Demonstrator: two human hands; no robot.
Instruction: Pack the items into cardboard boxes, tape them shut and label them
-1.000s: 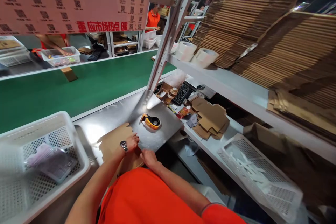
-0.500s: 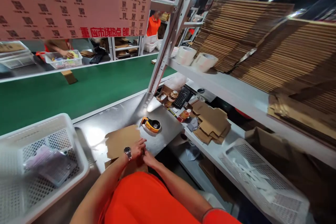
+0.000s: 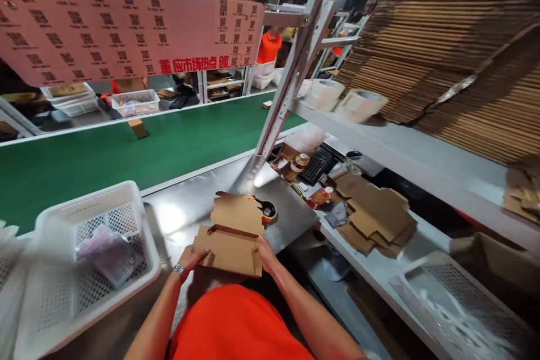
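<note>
A brown cardboard box, partly folded with its lid flap raised at the far side, is held between my two hands over the metal table's near edge. My left hand, with a watch at the wrist, grips its left side, thumb on top. On the opposite side my right hand is closed round the box's right wall. Just behind the raised flap lies an orange and black tape dispenser, partly covered by the cardboard.
On my left stands a white perforated basket with plastic-wrapped items. A green conveyor belt runs behind the metal table. To the right are flat cardboard pieces, a keyboard and a shelf with tape rolls.
The flat cardboard on the table is now lifted and partly folded into a box. My hands, earlier together, have moved apart to its two sides. The view has shifted left.
</note>
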